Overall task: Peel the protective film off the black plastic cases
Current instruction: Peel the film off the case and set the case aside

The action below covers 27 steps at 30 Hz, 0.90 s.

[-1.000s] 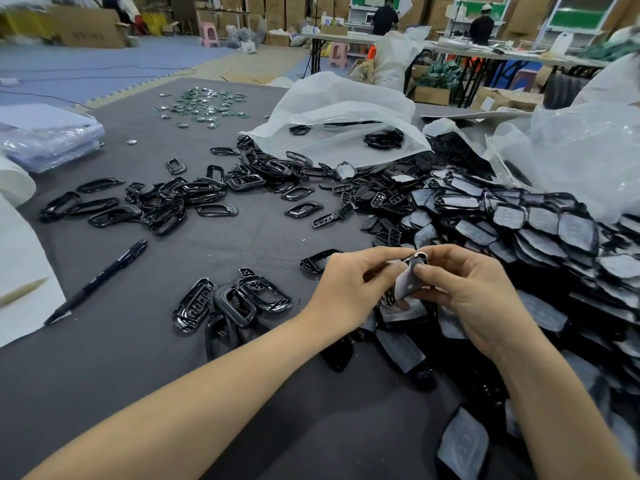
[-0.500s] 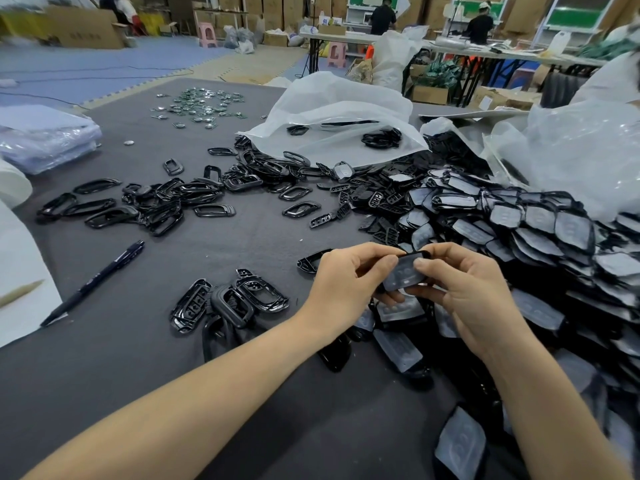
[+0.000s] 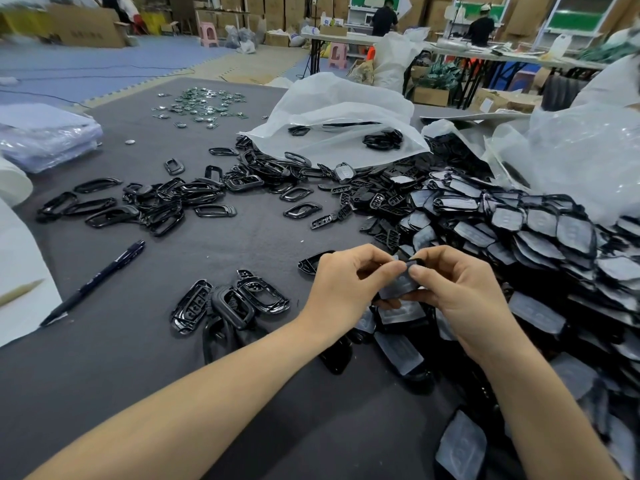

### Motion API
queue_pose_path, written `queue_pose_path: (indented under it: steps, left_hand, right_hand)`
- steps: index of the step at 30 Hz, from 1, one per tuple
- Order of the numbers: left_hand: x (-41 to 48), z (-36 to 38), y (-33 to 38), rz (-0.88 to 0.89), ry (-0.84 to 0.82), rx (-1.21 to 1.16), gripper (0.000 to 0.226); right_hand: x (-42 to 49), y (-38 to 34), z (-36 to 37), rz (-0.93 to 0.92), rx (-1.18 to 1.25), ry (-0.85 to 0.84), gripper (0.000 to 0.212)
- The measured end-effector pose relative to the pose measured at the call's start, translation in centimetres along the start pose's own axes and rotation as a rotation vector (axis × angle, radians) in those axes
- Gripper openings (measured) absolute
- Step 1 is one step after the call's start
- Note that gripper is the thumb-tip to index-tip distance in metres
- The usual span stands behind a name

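Case (image 3: pixel 398 287) stood on end a second ago, pale film (image 3: pixel 394 291) facing me. I then turned it wide between my fingers. Now it's tilted, far edge up. My left hand (image 3: pixel 343 289) and right hand (image 3: pixel 460 292) have re-gripped, and the thumbs now meet, pinching that top edge.

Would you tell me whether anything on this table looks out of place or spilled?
A pen lies loose at left, tip on a white sheet. Black cases spill from the white bag across the mat; nothing looks damaged.
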<state>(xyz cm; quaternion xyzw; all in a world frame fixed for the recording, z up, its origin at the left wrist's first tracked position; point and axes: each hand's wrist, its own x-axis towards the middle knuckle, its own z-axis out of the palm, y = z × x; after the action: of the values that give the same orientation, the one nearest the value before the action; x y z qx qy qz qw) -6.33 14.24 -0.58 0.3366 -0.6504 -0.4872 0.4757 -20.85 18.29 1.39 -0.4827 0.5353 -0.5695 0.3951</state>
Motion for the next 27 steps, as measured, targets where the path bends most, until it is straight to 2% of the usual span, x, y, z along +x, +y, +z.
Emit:
queue_pose_path:
  steps: [6,11,18,20,25,27]
  left_hand:
    - [0.1,-0.2,0.0,-0.037,-0.047,-0.081,0.018]
    - [0.0,0.0,0.2,0.012,-0.037,-0.088,0.019]
    - [0.0,0.0,-0.1,-0.002,-0.073,-0.008,0.01]
    - [0.1,-0.4,0.1,0.117,-0.091,0.147,0.007]
    - [0.3,-1.0,0.3,0.579,-0.245,0.406,0.033]
    - [0.3,-0.7,0.0,0.661,-0.228,0.429,0.03]
  right_hand:
    - [0.0,-0.3,-0.5,-0.088,-0.196,-0.044,0.015]
    - [-0.3,-0.4,0.0,-0.062,-0.126,-0.045,0.013]
    - [-0.1,-0.1,0.0,-0.059,-0.215,-0.014,0.014]
    - [0.0,-0.1,-0.2,0.012,-0.154,0.026,0.014]
    - [0.1,-0.8,-1.3,0.176,0.063,0.105,0.014]
    - [0.1,-1.0,-1.3,0.223,0.114,0.076,0.011]
